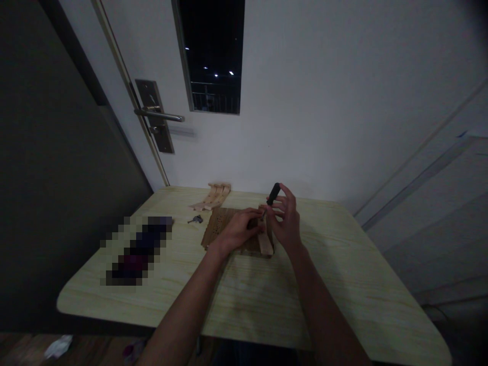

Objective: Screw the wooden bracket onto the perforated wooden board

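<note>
Board (218, 224) lies on the table (366, 264), a pale strip (266, 245) along its right end. The left hand (240, 229) reaches over the board, thumb and fingers at the strip; whether they pinch it or only steady it, I cannot tell. The right hand (288, 221) has its fingers closed round the screwdriver (273, 194), handle tilted up, tip down by the strip. Work looks partway: the strip is on, seemingly not yet fastened. Beside the board's left side lie what look like loose screws (195, 219); behind, toward the door (305, 127), more pale pieces (218, 193) sit off it, apparently unused.
</note>
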Tool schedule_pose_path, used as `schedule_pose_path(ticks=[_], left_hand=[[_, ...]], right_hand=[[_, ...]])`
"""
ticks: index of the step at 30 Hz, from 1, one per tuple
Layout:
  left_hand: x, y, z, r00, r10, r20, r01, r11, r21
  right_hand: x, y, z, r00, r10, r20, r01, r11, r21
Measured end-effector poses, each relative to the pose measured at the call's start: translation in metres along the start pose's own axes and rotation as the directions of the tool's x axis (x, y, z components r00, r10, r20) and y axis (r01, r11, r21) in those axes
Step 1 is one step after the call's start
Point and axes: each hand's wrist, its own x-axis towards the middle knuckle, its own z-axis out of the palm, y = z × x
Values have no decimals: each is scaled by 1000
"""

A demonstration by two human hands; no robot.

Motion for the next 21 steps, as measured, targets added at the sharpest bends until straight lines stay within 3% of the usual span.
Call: schedule_pose_path(ticks=[21], left_hand=[[1,0,0,999,34,-2,-34,999,-17]], right_hand=[[1,0,0,1000,-29,5,29,996,-88]])
